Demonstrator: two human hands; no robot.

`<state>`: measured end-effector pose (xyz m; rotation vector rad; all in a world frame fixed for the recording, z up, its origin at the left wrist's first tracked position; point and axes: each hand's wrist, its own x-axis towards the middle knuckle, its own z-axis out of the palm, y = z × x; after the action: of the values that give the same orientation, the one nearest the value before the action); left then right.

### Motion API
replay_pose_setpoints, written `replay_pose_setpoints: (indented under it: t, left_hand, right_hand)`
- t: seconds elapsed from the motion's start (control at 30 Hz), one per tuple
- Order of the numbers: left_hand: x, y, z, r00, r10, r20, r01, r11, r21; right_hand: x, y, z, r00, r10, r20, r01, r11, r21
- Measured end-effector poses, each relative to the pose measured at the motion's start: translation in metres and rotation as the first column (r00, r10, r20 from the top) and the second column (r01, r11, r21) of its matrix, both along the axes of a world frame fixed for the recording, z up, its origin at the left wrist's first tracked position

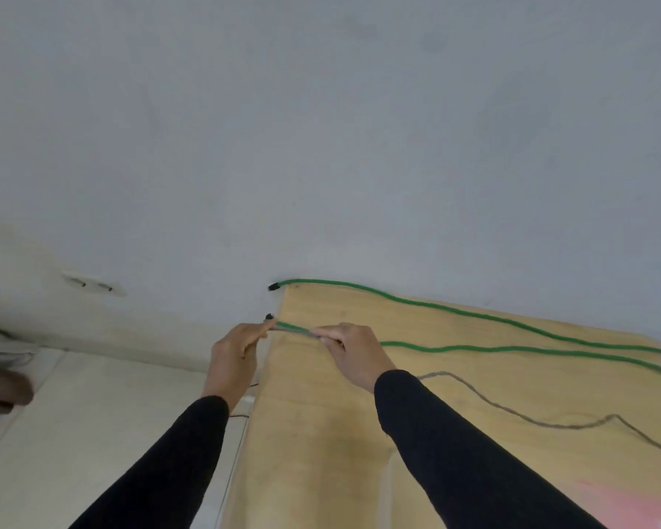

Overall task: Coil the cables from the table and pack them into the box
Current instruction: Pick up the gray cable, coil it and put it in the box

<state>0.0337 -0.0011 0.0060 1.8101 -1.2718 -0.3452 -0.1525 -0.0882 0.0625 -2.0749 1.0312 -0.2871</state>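
Left grip [237, 347] and right grip [353, 351] both pinched on one green cable [512, 350] near its black plug, apparently with a thin grey cable [512, 412]. Pale wooden tabletop [321, 433] beneath; second green run behind; grey wall [321, 127], tiled floor [92, 414].

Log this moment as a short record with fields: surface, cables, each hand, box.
surface: light wooden table
cables: two green cable runs with black ends; thin grey cable lying loose
left hand: pinching the nearer green cable near its black end
right hand: gripping the same cable farther along
box: not in view
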Motion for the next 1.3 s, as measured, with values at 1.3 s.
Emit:
replay_pose_setpoints:
  t: [1.3]
  left_hand:
    - [-0.313,-0.128,0.278,0.718,-0.504,-0.48,0.322,0.852,-0.412]
  right_hand:
    - [-0.26,-0.044,0.166,0.986,0.143,0.08,-0.091,0.886,-0.456]
